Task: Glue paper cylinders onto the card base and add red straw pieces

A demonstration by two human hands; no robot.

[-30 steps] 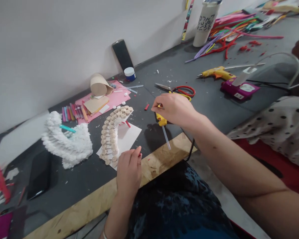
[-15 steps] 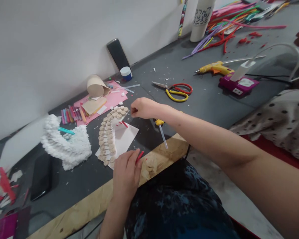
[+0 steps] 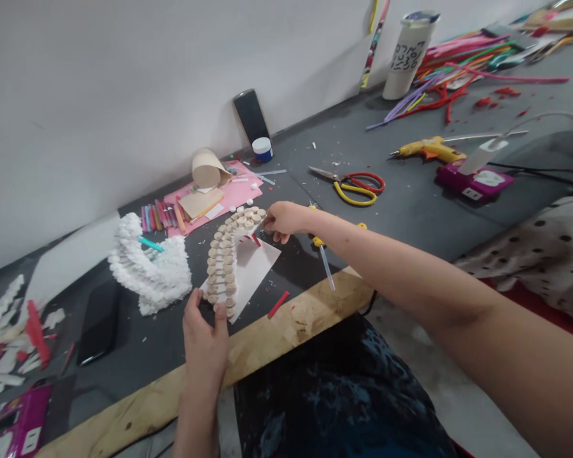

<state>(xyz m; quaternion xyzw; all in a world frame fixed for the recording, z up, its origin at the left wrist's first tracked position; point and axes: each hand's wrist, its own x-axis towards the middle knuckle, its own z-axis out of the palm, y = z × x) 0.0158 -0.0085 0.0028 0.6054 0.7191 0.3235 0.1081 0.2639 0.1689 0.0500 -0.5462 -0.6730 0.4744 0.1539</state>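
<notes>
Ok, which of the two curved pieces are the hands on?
The piece with beige discs: the left hand holds its near end, the right hand its far tip. The fluffy white piece isn't held.

Curved model (image 3: 226,252) — disc-studded (beige)

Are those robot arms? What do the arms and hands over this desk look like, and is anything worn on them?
No, they're human. The left arm and right arm show no sleeves or cables. The left hand and right hand show no gloves. The person wears a black garment with blotchy blue patches.
</notes>
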